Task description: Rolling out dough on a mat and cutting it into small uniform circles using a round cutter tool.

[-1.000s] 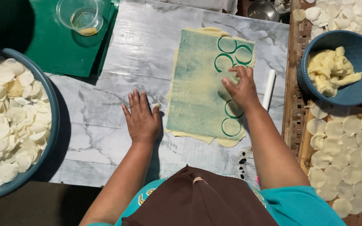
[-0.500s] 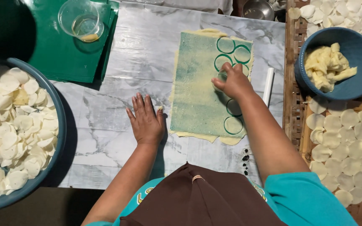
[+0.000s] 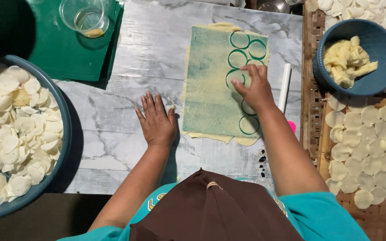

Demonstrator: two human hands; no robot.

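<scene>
A thin sheet of pale dough (image 3: 211, 89) lies on a green mat on the marble-patterned table (image 3: 126, 89). Several round holes are cut along the sheet's right side. My right hand (image 3: 255, 87) rests on that side and pinches a cut dough disc (image 3: 237, 78) at its fingertips. My left hand (image 3: 156, 120) lies flat and spread on the table, its thumb touching the sheet's left edge.
A big blue basin of dough discs (image 3: 10, 129) sits at left. A blue bowl of dough scraps (image 3: 358, 58) stands at right, above a woven tray (image 3: 318, 116) covered with discs. A clear cup (image 3: 86, 18) rests on green boards; a white roller (image 3: 284, 87) lies beside the sheet.
My right hand has moved up the sheet's right side from the lower holes to a higher one, and lifts a disc there. My left hand stays flat.
</scene>
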